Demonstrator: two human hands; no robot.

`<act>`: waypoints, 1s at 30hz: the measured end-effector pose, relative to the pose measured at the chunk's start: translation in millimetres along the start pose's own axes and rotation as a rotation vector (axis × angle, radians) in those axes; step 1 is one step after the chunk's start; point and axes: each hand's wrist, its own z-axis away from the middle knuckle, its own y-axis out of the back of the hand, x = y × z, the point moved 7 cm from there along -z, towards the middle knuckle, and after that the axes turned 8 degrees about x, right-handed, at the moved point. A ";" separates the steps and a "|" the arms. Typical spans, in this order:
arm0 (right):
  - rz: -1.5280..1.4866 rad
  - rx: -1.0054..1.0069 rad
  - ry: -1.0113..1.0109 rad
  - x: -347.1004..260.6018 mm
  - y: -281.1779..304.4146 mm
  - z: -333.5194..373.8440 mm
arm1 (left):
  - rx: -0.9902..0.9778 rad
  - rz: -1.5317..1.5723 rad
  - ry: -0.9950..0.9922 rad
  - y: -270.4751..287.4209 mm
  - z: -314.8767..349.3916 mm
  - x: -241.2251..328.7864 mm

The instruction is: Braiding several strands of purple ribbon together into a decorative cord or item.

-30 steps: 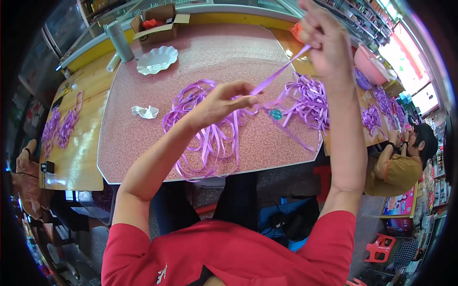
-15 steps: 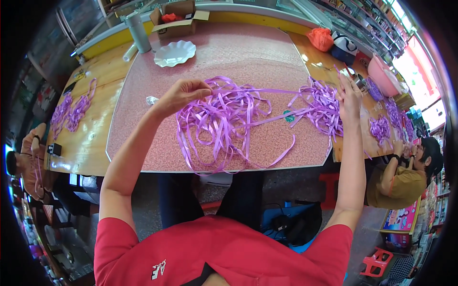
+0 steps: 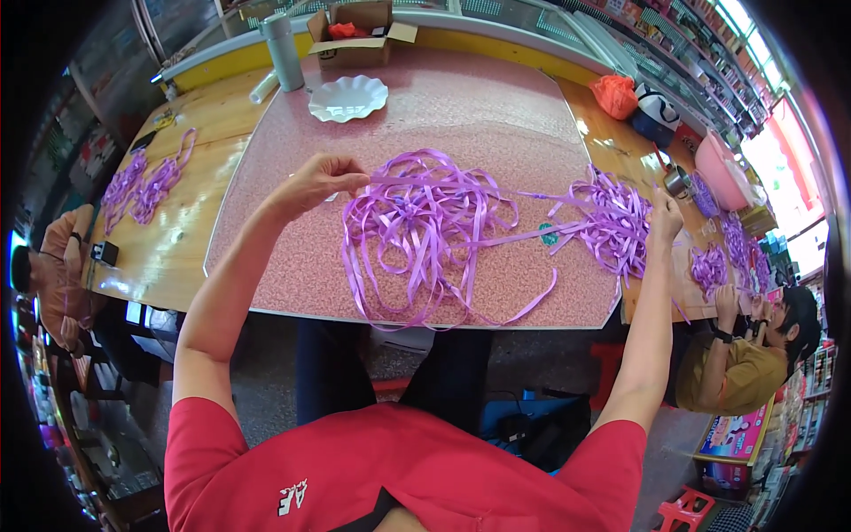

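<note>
A length of shiny purple ribbon (image 3: 461,185) stretches across the pink tabletop between my hands. Its left end is pinched between the thumb and fingers of my left hand (image 3: 330,179). My right hand (image 3: 665,215), closed on ribbon, is raised at the right edge of the smaller tangle (image 3: 613,226); the strand's exact path there is hard to follow. Under the taut strand, in front of me, lies a large loose heap of the same ribbon (image 3: 412,239), with a loose tail curving right. A small green piece (image 3: 549,234) lies between the two piles.
A scalloped white dish (image 3: 347,99), a grey-green flask (image 3: 282,53) and an open cardboard box (image 3: 355,44) stand at the back. An orange bag (image 3: 614,96) and a pink basin (image 3: 720,161) are at right. More ribbon (image 3: 146,193) lies left. People sit at both sides.
My right hand has lowered and its raised fingers have curled closed. My left hand keeps its pinch on the ribbon. The whole view has shifted slightly.
</note>
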 end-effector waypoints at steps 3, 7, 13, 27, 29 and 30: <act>0.901 -0.040 0.761 -10.4 3.2 -16.9 | -0.058 0.090 -0.033 -37.4 -12.7 12.3; 0.539 -0.351 0.909 -93.7 -148.1 148.9 | -0.029 0.047 0.042 -48.5 -0.4 18.2; -0.176 -1.069 0.408 -175.3 -211.4 319.2 | -0.194 0.329 -0.010 -86.5 -4.5 41.2; -0.123 -0.887 0.524 -166.5 -201.8 341.5 | -0.095 0.505 0.199 -76.6 23.1 17.5; -0.116 -0.879 0.537 -164.8 -199.4 344.0 | -0.077 0.456 0.144 -78.2 25.7 19.5; -0.113 -0.868 0.520 -162.6 -197.7 343.8 | -0.077 0.458 0.146 -80.4 26.5 17.5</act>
